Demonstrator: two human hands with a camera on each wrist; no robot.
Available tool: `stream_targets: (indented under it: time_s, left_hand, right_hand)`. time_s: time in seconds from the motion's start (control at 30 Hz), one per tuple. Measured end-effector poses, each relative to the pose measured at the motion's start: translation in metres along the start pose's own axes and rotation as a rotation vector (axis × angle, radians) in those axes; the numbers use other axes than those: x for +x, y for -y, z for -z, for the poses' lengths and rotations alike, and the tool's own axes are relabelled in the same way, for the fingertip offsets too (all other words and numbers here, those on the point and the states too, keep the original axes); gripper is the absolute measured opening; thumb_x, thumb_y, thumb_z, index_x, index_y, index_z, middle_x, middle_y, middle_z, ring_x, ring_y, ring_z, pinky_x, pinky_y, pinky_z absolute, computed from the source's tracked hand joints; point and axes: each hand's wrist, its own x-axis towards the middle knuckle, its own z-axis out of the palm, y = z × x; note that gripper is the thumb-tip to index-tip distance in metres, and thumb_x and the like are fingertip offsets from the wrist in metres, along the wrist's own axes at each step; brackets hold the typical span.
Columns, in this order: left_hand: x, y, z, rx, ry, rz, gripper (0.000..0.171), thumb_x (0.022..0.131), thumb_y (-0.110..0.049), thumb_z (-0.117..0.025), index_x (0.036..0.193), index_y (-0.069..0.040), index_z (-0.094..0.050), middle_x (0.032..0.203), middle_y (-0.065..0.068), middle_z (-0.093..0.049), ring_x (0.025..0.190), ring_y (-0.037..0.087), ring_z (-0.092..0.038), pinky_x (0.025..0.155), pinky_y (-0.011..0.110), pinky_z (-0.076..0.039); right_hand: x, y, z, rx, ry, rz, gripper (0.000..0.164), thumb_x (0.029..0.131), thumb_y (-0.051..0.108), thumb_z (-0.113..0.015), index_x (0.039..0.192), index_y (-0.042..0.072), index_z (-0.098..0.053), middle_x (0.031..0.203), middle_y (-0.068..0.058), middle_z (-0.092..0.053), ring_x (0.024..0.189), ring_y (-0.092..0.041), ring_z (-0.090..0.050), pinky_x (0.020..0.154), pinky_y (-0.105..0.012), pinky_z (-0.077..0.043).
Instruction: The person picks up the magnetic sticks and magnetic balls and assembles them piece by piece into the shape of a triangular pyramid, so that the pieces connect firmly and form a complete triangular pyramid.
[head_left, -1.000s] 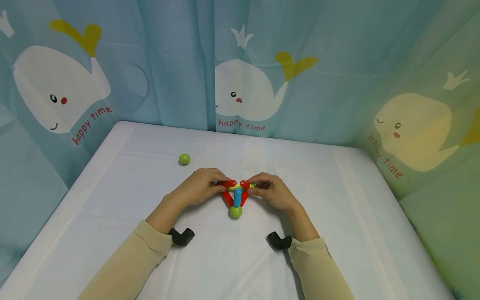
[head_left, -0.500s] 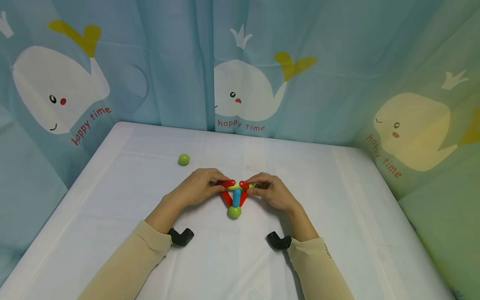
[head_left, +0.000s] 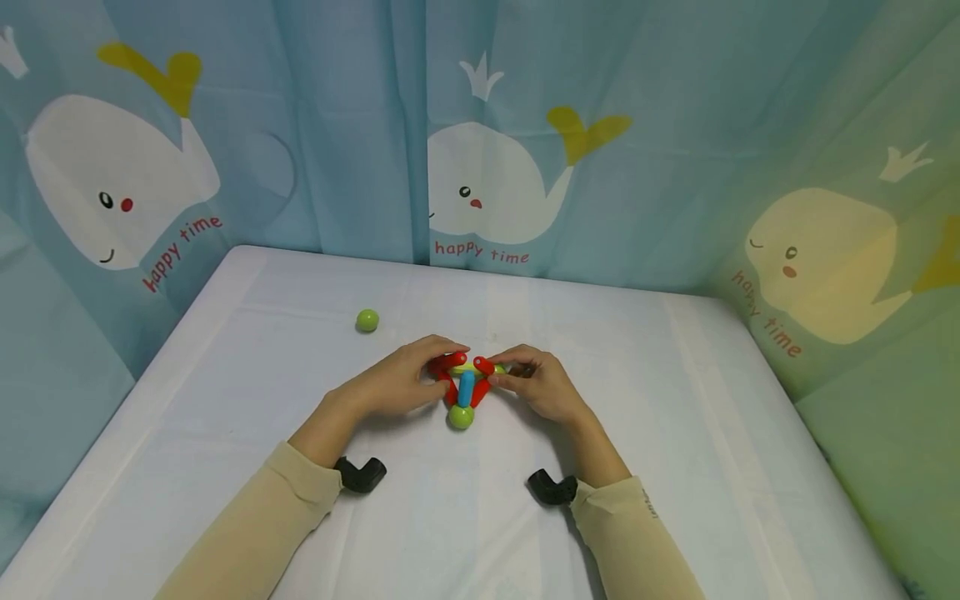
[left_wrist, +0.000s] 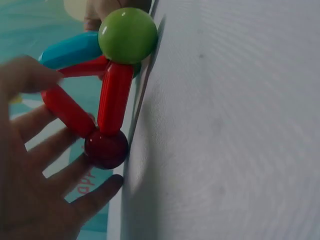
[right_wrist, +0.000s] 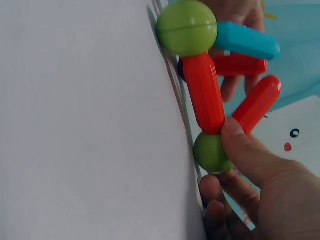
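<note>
A toy frame of magnetic rods and balls stands on the table between the hands. Its near corner is a green ball [head_left: 461, 417], from which a blue rod [head_left: 467, 389] and two red rods rise or spread. A yellow-green rod [head_left: 467, 368] spans the far side. The left hand [head_left: 401, 379] is around the left corner, its fingers extended behind the dark red ball [left_wrist: 106, 149] and its blurred thumb beside a slanting red rod [left_wrist: 70, 111]. The right hand [head_left: 546, 385] pinches the right corner, thumb on another green ball [right_wrist: 212, 152] where red rods meet.
A loose green ball [head_left: 367, 320] lies farther back on the white-covered table [head_left: 300, 292]. Black curved pieces [head_left: 363, 475] stick out at both wrists, by the sleeve cuffs. A blue curtain [head_left: 360, 125] with whale prints hangs behind the table.
The toy frame has shifted slightly left and away from the person. The left thumb and fingers have spread from their earlier pinch; the right hand keeps its grip.
</note>
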Motion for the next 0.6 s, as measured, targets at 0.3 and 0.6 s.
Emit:
stream_targets:
  time_s: [0.3,0.6]
  left_hand:
    - [0.0025,-0.0023,-0.008,-0.09,-0.017,0.025,0.071,0.089,-0.051,-0.078,0.15,-0.026,-0.052,0.139,-0.008,-0.058,0.118,0.013,-0.057,0.105,0.036,-0.051]
    - [0.0026,-0.005,-0.0087,-0.115,-0.052,0.041,0.057,0.092,-0.043,-0.078,0.142,-0.024,-0.059,0.129,-0.008,-0.064,0.112,0.013,-0.06,0.1,0.034,-0.052]
  right_hand:
    - [0.001,0.003,-0.0025,-0.005,-0.019,-0.024,0.023,0.089,0.021,-0.083,0.112,0.024,-0.08,0.108,-0.001,-0.072,0.084,-0.024,-0.055,0.066,-0.025,-0.044]
    - [0.0001,0.0021,-0.0035,-0.01,-0.017,-0.015,0.025,0.09,0.02,-0.082,0.114,0.021,-0.079,0.11,-0.002,-0.073,0.083,-0.022,-0.054,0.065,-0.025,-0.044]
